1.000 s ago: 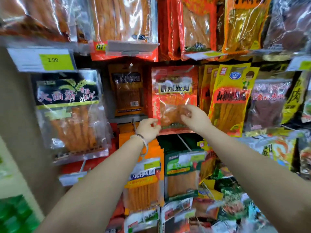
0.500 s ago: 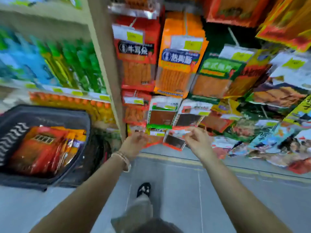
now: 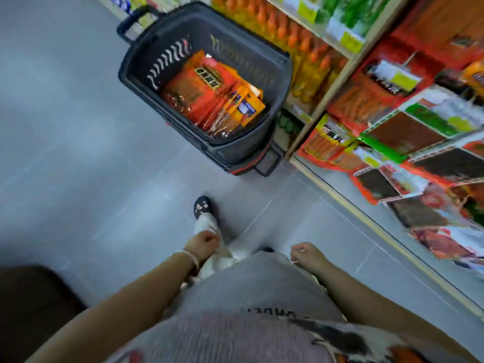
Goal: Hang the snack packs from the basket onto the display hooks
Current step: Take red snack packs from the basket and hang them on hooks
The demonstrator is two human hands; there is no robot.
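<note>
Left hand [image 3: 203, 243] and right hand [image 3: 305, 255] hang loosely curled, empty. Snack packs [image 3: 209, 93] fill the floor basket [image 3: 248, 65] beside the shelves [image 3: 345, 74].

The person's 2 bare arms angle down and forward. The left hand [image 3: 203, 244] and right hand [image 3: 306, 254] are loosely curled, holding nothing, apart.

Floor [image 3: 78, 153]: grey glossy tiles, thin pale joints, soft light patches. Beige shelf upright [image 3: 332, 93] at right; yellowish base strip [image 3: 366, 221] along floor. Dark brown mass [image 3: 31, 305] lower left.
</note>
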